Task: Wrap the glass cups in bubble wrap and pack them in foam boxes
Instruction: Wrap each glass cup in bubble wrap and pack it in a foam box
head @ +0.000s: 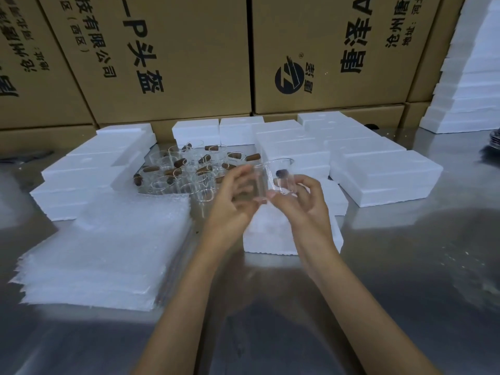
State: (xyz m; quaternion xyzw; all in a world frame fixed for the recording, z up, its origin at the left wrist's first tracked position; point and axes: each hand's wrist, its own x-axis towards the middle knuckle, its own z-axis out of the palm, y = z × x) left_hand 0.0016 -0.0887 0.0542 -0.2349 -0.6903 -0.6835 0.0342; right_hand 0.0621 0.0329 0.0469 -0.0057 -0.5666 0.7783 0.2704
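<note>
A clear glass cup (273,180) was held tilted above the counter (405,266), gripped between the left hand (232,201) and the right hand (300,204). More glass cups (189,171) with brown wooden handles stood clustered toward the counter's far edge. A stack of bubble wrap sheets (108,253) lay flat at the left. White foam boxes (378,177) lay around the cluster, one (270,236) directly beneath the hands.

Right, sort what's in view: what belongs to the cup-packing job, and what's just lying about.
Job:
held glass cup
right hand
left hand
cluster of glass cups
bubble wrap stack
foam boxes

Lying about:
cardboard cartons
dark items at the right edge
steel table
</note>
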